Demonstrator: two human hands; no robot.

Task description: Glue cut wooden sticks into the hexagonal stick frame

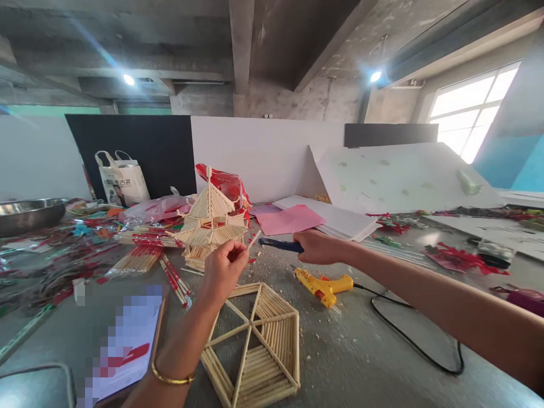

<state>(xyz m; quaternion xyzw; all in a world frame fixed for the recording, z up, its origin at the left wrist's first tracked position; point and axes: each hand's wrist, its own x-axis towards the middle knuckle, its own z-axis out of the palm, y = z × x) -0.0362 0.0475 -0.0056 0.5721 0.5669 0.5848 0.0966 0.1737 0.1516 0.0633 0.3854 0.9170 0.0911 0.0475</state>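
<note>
My left hand (227, 263) is closed in a pinch on a short pale wooden stick (254, 239) that points up to the right. My right hand (321, 247) grips a slim dark blue tool (278, 244), whose tip is close to the stick; its exact kind is unclear. Below my hands lies a hexagonal frame (296, 345) of wooden sticks, with some triangular sections filled by rows of sticks. Behind my left hand stands a tiered stick pavilion (211, 208) with a pointed roof. A yellow hot glue gun (325, 286) lies on the table under my right arm.
Bundles of sticks with red tips (138, 258) and plastic wrappers crowd the left side. A blurred-out tablet or phone (123, 345) lies by my left forearm, and a metal bowl (32, 215) sits far left. Pink paper (291, 220) lies behind. The glue gun's black cord (419, 358) loops right.
</note>
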